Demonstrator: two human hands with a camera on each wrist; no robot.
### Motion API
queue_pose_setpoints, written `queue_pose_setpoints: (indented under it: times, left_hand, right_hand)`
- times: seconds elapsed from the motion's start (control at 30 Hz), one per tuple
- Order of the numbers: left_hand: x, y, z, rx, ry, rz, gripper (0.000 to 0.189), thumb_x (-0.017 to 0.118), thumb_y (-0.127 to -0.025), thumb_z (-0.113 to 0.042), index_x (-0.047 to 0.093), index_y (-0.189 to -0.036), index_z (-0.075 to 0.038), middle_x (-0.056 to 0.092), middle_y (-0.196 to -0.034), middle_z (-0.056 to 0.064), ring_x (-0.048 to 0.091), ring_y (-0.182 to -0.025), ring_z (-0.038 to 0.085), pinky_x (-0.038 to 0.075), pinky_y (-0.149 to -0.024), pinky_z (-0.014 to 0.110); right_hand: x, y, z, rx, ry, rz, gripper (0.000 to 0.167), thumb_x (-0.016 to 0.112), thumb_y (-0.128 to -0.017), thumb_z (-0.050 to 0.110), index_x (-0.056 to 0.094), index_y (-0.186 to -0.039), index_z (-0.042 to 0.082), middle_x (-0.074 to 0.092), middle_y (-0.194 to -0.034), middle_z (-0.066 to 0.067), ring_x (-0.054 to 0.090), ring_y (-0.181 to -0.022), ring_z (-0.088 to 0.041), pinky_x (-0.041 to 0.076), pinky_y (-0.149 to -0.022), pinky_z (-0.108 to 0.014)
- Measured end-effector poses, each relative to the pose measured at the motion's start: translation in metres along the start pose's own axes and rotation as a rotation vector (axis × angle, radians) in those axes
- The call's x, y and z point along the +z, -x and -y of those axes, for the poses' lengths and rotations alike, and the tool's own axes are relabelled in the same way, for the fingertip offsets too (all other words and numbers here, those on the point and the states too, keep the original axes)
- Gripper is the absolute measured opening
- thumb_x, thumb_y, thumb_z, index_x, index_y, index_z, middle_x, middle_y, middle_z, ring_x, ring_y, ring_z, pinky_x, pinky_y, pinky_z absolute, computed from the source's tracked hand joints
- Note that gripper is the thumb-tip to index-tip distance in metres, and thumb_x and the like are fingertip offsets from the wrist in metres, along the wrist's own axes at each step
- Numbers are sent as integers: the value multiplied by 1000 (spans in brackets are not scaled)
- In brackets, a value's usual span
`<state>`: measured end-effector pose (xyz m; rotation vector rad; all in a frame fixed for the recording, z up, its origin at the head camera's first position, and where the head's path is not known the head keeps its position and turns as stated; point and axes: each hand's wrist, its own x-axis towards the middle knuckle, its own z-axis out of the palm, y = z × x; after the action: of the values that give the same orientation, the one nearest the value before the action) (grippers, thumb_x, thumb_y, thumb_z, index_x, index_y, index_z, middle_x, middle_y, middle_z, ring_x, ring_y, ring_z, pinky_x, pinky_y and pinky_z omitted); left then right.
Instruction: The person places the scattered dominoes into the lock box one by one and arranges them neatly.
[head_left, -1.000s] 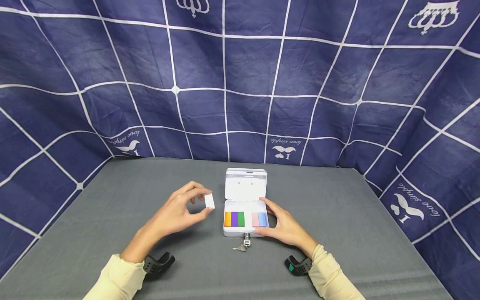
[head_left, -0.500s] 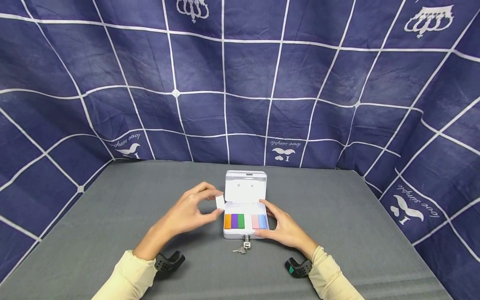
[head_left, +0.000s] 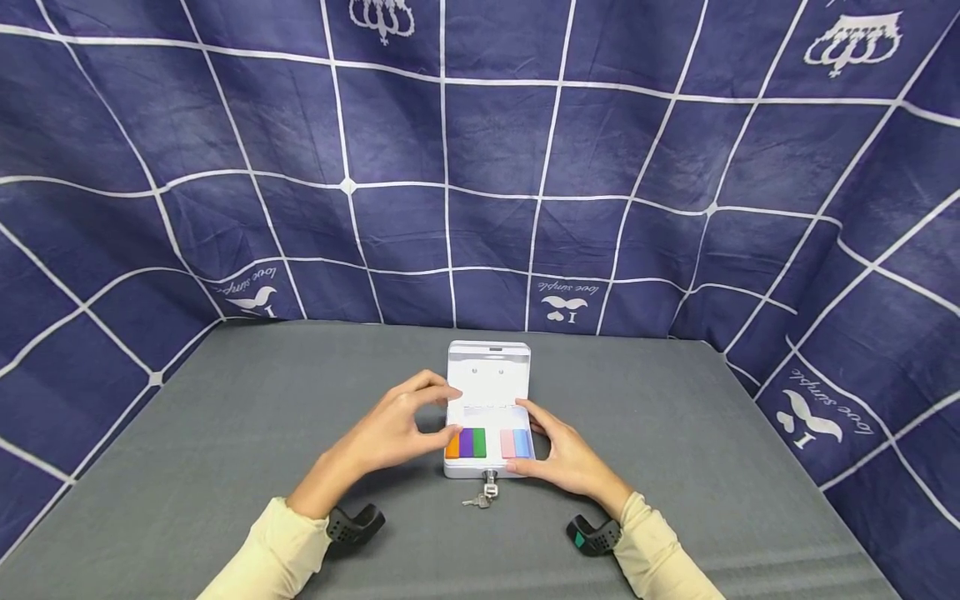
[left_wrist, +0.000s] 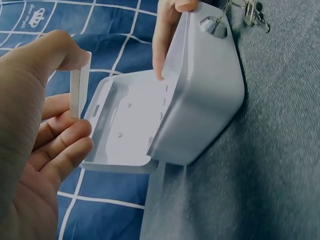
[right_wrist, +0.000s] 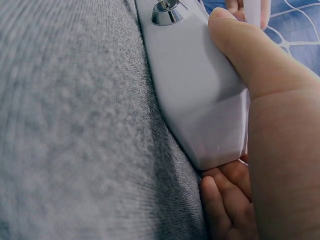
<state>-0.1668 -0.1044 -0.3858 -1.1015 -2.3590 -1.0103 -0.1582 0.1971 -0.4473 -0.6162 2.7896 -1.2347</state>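
Observation:
My left hand (head_left: 393, 429) pinches a thin white block (left_wrist: 80, 87) between thumb and fingertips, over the left side of an open white cash box (head_left: 465, 472). In the head view the block blends into the white lid (head_left: 489, 379) behind it. Inside the box, orange (head_left: 452, 448), purple (head_left: 467, 444) and green (head_left: 480, 443) blocks stand side by side at the left. Pink (head_left: 508, 444) and light blue (head_left: 521, 444) ones stand at the right, with a gap between the groups. My right hand (head_left: 566, 450) grips the box's right side, thumb at the front rim.
Keys (head_left: 477, 501) hang from the lock (head_left: 490, 475) on the box's front and lie on the grey cloth-covered table (head_left: 637, 400). A blue curtain (head_left: 495, 225) with white lines rises behind. Each wrist wears a black band (head_left: 356, 525).
My left hand has moved right with the white block, from beside the box to over its left side. The right hand stays on the box.

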Motion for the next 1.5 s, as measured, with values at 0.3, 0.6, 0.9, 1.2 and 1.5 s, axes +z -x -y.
queue_pose_setpoints:
  times: [0.3, 0.6, 0.9, 1.2, 1.5]
  left_hand:
    - [11, -7, -1, -8, -1, 53, 41, 87, -82, -23, 75, -117, -5, 66, -111, -1, 67, -100, 13, 57, -88, 35]
    - [23, -7, -6, -61, 27, 162, 41, 82, -88, -26, 74, -122, -5, 65, -115, -1, 66, -102, 18, 56, -88, 37]
    - [37, -12, -7, -60, 15, 194, 38, 82, -88, -28, 74, -119, -7, 66, -111, -1, 66, -98, 16, 55, -89, 32]
    - [43, -20, -5, -43, 26, 233, 38, 81, -89, -26, 74, -120, -4, 66, -110, 3, 66, -97, 19, 54, -88, 32]
    - [49, -21, -6, -82, 6, 293, 37, 82, -88, -24, 75, -119, -5, 67, -111, 2, 65, -101, 17, 54, -92, 32]
  right_hand:
    - [0, -1, 0, -29, -2, -4, 95, 87, -80, 47, 40, -158, 19, 53, -153, -8, 59, -132, -22, 45, -112, -46]
    - [-1, 2, -1, -41, 0, -9, 94, 86, -82, 47, 40, -159, 20, 53, -153, -12, 59, -132, -26, 45, -111, -50]
    - [0, 3, -2, -31, 10, -17, 93, 86, -81, 48, 41, -158, 21, 53, -153, -9, 59, -132, -25, 46, -110, -48]
    - [-2, -1, 0, -26, 1, -16, 95, 87, -80, 47, 41, -158, 21, 53, -153, -7, 59, -132, -22, 45, -111, -47]
    - [0, 2, 0, -8, -8, -4, 95, 86, -80, 51, 41, -158, 23, 52, -154, -6, 58, -133, -20, 44, -112, -47]
